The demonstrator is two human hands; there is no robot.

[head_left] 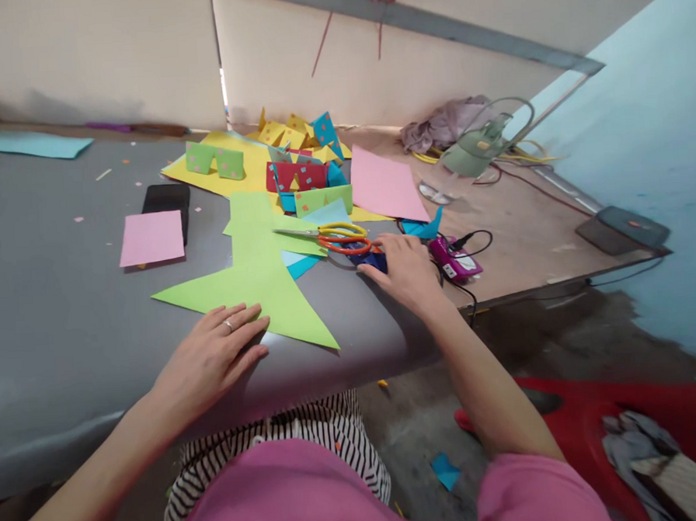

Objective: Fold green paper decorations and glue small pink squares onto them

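Note:
A light green paper cut-out [255, 277] with a straight upper strip and pointed lower corners lies on the grey-covered table. My left hand [221, 349] rests flat on its lower edge, fingers stretched out. To the right, my right hand [407, 269] curls over a small dark blue object [374, 261] with an orange bit by the fingertips; the hand hides most of it, so its kind is unclear. Just left of those fingers are scissors [343, 233] with yellow and orange handles, their blades over the green paper. Blue paper pieces [302, 267] show beneath the green sheet.
Folded, dotted paper shapes [297, 178] stand on a yellow sheet [203, 175] behind. Pink sheets [382, 185], [152, 240] flank them, the left one overlapping a black phone-like object [166, 198]. A magenta device [456, 259] with cables and a greenish machine [476, 149] sit right.

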